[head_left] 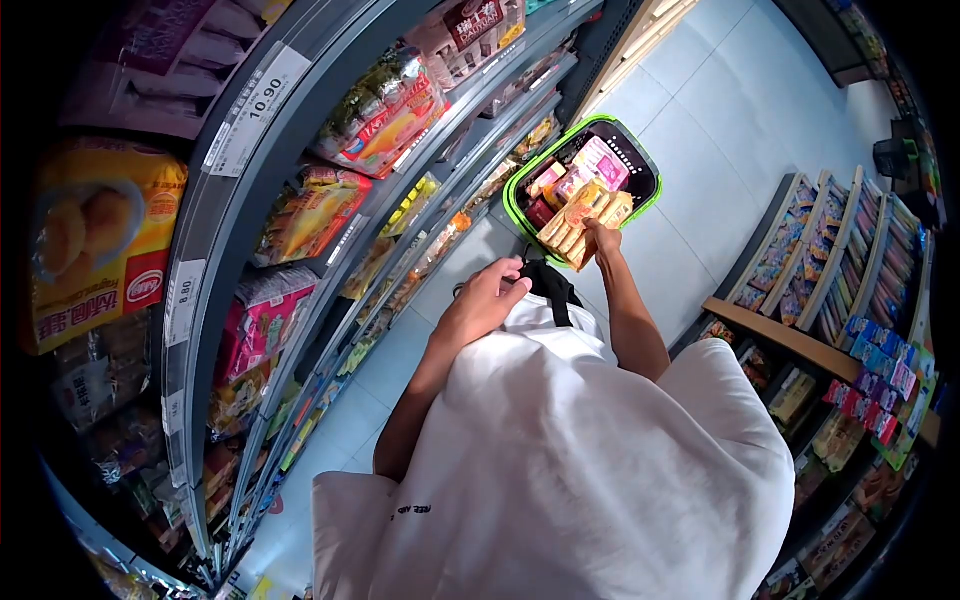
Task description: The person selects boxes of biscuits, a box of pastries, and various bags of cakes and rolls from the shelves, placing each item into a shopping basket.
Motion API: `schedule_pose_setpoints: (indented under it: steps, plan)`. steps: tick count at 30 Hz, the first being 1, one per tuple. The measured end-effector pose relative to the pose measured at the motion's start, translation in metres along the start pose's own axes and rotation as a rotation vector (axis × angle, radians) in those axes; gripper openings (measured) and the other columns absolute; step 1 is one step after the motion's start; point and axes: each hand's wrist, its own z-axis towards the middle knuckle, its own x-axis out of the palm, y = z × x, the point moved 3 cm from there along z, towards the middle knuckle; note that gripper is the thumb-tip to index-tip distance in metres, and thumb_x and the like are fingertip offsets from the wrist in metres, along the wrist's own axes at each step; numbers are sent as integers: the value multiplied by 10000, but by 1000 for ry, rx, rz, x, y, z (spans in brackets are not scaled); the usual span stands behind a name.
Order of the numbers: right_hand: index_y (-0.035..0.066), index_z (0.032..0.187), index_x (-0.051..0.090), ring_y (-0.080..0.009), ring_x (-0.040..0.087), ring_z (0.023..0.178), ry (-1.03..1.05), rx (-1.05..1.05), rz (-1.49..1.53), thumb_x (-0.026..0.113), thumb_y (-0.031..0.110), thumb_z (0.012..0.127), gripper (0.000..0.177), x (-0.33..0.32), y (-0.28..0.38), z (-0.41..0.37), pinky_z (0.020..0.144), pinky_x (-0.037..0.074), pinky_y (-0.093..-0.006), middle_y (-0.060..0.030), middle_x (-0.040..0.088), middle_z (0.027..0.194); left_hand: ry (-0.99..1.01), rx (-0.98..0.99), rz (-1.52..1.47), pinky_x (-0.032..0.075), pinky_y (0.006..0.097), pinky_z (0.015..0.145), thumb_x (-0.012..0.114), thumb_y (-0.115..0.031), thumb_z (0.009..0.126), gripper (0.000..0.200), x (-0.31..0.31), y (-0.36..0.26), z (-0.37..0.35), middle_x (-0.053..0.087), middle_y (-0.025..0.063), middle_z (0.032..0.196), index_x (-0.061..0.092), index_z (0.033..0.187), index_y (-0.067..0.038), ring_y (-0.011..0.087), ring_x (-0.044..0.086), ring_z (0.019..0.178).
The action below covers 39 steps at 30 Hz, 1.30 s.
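Note:
A black shopping basket with a green rim is in front of me, holding several packaged foods, among them a pink and white pack. At the basket's near edge, my right hand grips a yellow-brown snack pack. My left hand is in front of my body, left of the basket, with its fingers bent and somewhat apart and nothing visible in them. Dark straps lie just beside it.
Tall shelves of packaged food, with a price label, rise close on the left. On the right stands a low display rack with a wooden ledge. Grey floor tiles stretch beyond the basket.

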Motion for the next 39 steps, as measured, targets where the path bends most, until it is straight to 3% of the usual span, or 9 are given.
schedule_pose_setpoints:
  steps: [6,7,10,14,22,24,26,30,39]
  plan:
    - [-63,1162,562,-262,619,941,41,37,11,741,92,712,509,12,-16,54,824,496,-363,-156,627,1109,-15,-18,56,491,346,840,608,-308,899,464,3,1,-1,641,175,1116,521,1235,-1,265,639,940]
    - [-69,1139,567,-308,649,830,37,-23,23,734,102,736,468,18,-18,66,710,553,-440,-170,630,1042,-21,-13,50,493,356,829,605,-306,894,473,4,2,-1,639,192,1116,515,1238,6,273,640,922]
    - [-86,1237,482,-364,595,988,255,264,-24,714,244,778,611,34,7,67,810,526,-435,-233,543,1203,-24,-7,40,490,357,835,603,-313,892,480,7,6,1,638,191,1117,515,1238,8,277,637,925]
    - [-105,1370,288,-403,513,1108,178,386,-189,668,284,812,779,36,-6,80,844,511,-451,-294,364,1359,-13,-37,94,489,338,863,617,-327,901,479,9,14,4,635,161,1141,522,1252,-15,243,639,977]
    - [-96,1279,413,-382,609,981,343,369,-74,508,175,917,462,48,1,69,811,563,-427,-270,534,1219,-25,-47,137,497,344,840,615,-336,899,482,7,13,3,639,166,1139,527,1245,-12,258,641,956]
    - [-86,1190,479,-357,626,898,368,321,27,522,147,907,369,53,25,66,704,558,-408,-232,540,1118,-40,-12,151,502,353,826,615,-340,897,483,8,17,5,647,170,1120,529,1242,-13,269,643,932]
    - [-71,1051,537,-305,646,772,351,171,67,489,135,910,254,64,62,56,624,561,-373,-186,593,965,-49,21,143,506,360,821,619,-343,895,478,9,20,7,653,173,1104,534,1238,-20,265,648,926]
    - [-49,1097,494,-253,659,743,278,-215,198,494,40,841,271,91,181,41,596,560,-344,-158,609,927,-45,21,134,493,355,881,614,-350,894,500,7,21,6,625,177,1169,530,1263,-24,274,636,1017]
    - [-40,1196,489,-181,617,957,350,-1147,309,613,127,892,368,113,507,-133,843,491,-277,-135,620,1068,-7,43,128,476,373,883,598,-341,883,512,1,20,8,620,229,1146,519,1236,21,328,621,1022]
